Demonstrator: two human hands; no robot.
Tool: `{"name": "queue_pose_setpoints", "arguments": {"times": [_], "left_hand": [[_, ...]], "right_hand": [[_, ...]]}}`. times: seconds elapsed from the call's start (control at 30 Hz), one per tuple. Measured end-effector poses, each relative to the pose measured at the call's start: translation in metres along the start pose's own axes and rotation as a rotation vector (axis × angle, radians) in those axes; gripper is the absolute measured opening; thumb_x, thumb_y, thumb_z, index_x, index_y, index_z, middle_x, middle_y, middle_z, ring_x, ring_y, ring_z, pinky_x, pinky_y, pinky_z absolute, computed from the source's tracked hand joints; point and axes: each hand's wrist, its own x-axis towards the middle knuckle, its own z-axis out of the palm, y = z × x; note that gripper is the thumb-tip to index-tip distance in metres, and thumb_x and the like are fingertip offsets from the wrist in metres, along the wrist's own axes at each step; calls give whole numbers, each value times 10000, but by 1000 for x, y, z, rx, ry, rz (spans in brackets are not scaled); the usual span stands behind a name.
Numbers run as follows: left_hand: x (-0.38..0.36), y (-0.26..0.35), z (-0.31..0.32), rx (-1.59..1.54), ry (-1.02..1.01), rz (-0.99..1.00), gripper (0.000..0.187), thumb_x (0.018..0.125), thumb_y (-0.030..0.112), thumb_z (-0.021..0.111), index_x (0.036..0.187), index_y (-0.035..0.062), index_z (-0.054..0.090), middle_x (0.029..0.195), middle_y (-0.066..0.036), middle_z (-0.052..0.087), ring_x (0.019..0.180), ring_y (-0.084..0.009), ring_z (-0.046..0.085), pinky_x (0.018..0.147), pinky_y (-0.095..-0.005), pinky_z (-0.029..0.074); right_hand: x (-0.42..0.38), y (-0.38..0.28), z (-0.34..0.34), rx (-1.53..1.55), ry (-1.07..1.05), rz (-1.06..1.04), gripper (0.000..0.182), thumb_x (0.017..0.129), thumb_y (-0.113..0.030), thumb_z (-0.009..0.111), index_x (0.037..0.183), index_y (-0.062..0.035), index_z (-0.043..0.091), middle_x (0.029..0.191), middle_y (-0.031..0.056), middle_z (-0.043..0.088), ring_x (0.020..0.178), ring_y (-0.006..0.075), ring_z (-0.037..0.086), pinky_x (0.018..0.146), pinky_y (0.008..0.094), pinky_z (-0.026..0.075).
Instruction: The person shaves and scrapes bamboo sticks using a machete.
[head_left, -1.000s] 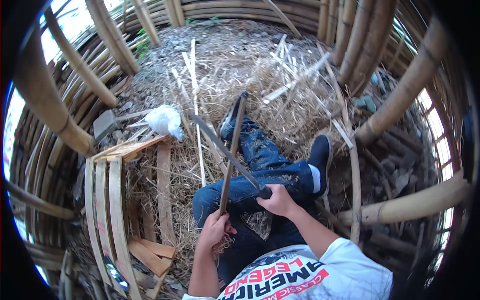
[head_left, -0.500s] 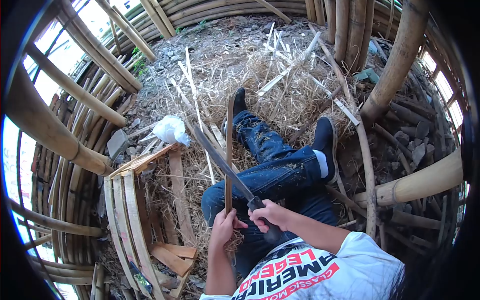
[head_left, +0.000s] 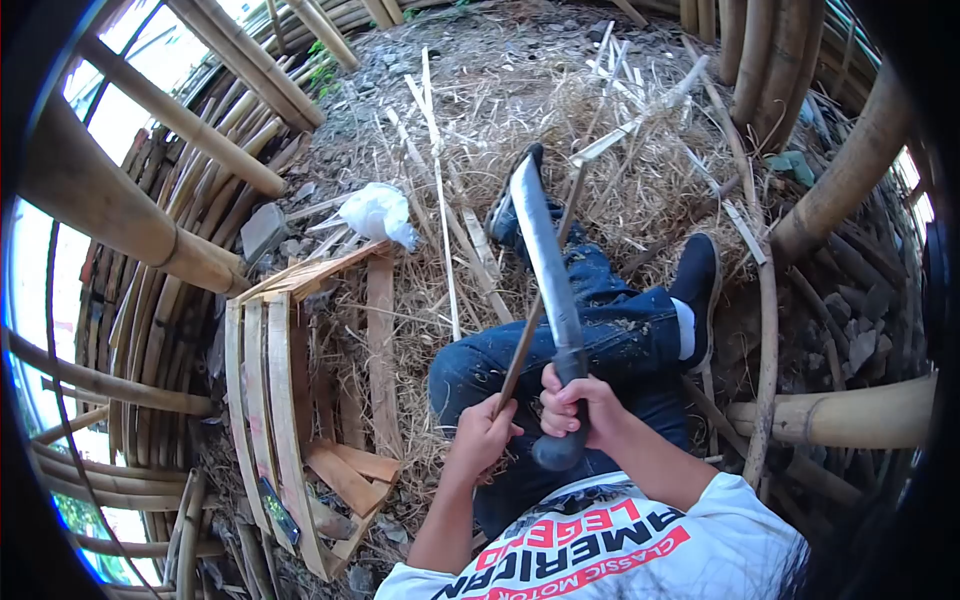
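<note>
My right hand [head_left: 580,408] is wrapped round the dark handle of a large machete [head_left: 548,262], whose broad grey blade points up and slightly left over my legs. Held in my left hand [head_left: 484,436] is the lower end of a thin bamboo strip [head_left: 533,318]. The strip slants up to the right and passes behind the blade; whether the two touch I cannot tell. My bent leg in blue jeans [head_left: 480,370] lies under both. Pale shavings [head_left: 640,190] cover the ground around my dark shoes.
To the left stands a wooden crate [head_left: 257,375], with a white plastic bag [head_left: 378,214] behind it and a grey block [head_left: 263,233] beside it. Thick bamboo poles [head_left: 855,165] rise on both sides. A long branch [head_left: 768,340] lies to my right.
The machete has swung from pointing up-left to nearly upright, its flat side more visible. The strip has tilted from upright to leaning right. The view has shifted, moving the scene rightward.
</note>
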Motion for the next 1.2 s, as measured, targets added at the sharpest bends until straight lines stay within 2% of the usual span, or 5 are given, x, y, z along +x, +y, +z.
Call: {"name": "queue_pose_setpoints", "arguments": {"times": [0.47,0.6,0.77,0.97,1.2], "left_hand": [[3,-5,-9,86,-55,36,237,1001,177,532,962,-42,614,642,-98,659,602,-147,658,546,-289,473],[5,-5,-16,-25,-105,-3,231,1003,163,527,939,-45,607,640,-81,656,604,-135,646,544,-282,460],[0,2,-19,-56,-118,-5,246,1018,152,522,836,-10,553,595,-24,516,627,-148,648,549,-266,437],[-1,0,-20,-54,-133,16,232,1009,150,533,848,-13,567,602,-37,561,594,-116,604,529,-270,424],[0,3,-21,79,-153,15,238,983,195,571,927,-25,642,640,-52,640,542,-100,541,525,-297,429]], "right_hand": [[8,13,-18,-294,147,29,260,732,-22,561,977,-46,475,626,95,520,497,219,554,557,401,488],[1,-6,-26,-457,303,-197,308,704,8,565,1009,17,521,690,117,558,491,203,561,460,335,468],[6,-46,-22,-649,438,-371,248,986,-261,631,979,-17,586,685,38,577,480,99,538,417,250,430],[-2,-60,-19,-1134,522,-428,331,1000,-335,604,885,-30,545,623,16,548,456,96,528,424,254,441],[-39,-92,-30,-1094,600,-346,331,1004,-331,595,888,-25,544,619,32,555,457,102,533,409,260,441]]}}
